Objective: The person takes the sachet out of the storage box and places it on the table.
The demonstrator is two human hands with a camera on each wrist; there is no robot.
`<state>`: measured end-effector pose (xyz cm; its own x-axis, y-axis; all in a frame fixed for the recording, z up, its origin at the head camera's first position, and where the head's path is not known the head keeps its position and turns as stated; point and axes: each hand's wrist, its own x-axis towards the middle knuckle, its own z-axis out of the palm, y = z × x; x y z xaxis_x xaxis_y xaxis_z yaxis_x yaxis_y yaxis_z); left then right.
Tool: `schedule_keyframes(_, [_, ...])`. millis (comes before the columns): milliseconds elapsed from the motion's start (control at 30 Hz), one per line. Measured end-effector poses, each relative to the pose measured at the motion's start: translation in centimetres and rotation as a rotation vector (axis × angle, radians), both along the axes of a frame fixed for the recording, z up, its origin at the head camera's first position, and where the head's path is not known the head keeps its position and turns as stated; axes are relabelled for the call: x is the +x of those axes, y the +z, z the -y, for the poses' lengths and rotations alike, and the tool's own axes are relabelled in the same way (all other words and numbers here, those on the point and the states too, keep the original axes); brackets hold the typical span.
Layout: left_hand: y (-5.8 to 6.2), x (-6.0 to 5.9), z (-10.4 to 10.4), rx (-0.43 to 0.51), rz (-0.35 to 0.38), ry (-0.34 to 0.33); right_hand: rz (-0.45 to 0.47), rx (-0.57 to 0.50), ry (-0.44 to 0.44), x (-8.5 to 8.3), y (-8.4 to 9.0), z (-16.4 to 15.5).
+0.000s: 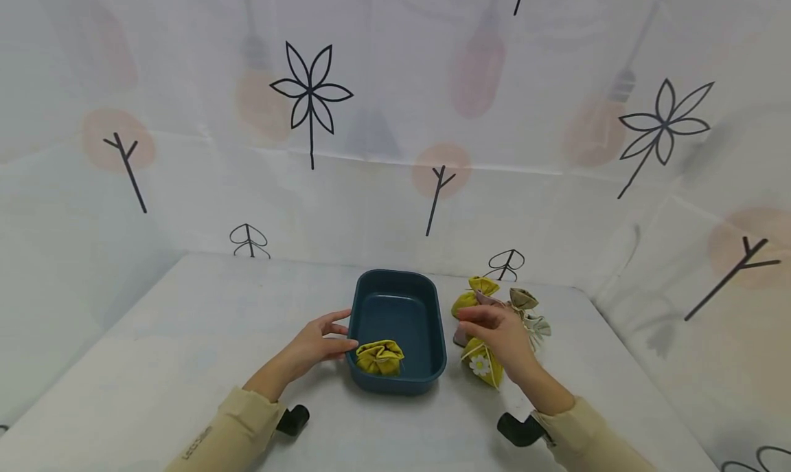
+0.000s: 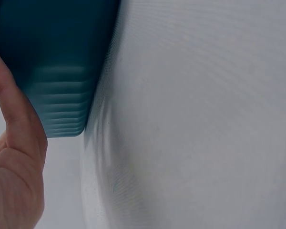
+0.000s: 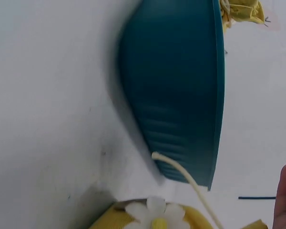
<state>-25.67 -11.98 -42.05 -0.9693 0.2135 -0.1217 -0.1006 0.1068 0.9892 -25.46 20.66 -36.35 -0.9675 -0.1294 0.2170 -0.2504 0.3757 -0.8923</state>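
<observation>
Left hand (image 1: 315,348): fingers straight, touching teal tub (image 1: 432,321) left rim. Right hand (image 1: 500,334): fingers loosely apart over pouches (image 1: 478,365) beside tub's right edge. Yellow pouch (image 1: 380,357) inside, near corner.

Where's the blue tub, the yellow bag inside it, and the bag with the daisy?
blue tub (image 1: 395,279), head view, on its far rim.
yellow bag (image 1: 380,357), head view, on its gathered top, in the tub's near end.
daisy bag (image 3: 155,214), right wrist view, on the white flower.

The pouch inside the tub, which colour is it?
The pouch is mustard yellow; the head view shows it best, in the dark teal tub.
</observation>
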Motion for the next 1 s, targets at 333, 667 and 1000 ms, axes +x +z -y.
schedule_keyframes(333, [0.1, 0.1, 0.0, -0.011, 0.0, 0.002, 0.044, -0.088, 0.085, 0.1, 0.0, 2.7])
schedule_keyframes(667, [0.2, 0.1, 0.0, -0.001, 0.005, 0.005, 0.088, -0.114, 0.18, 0.5, -0.3, 5.3])
schedule_keyframes(1000, [0.1, 0.2, 0.0, 0.002, 0.003, 0.007, 0.109, -0.121, 0.277, 1.6, -0.7, 7.3])
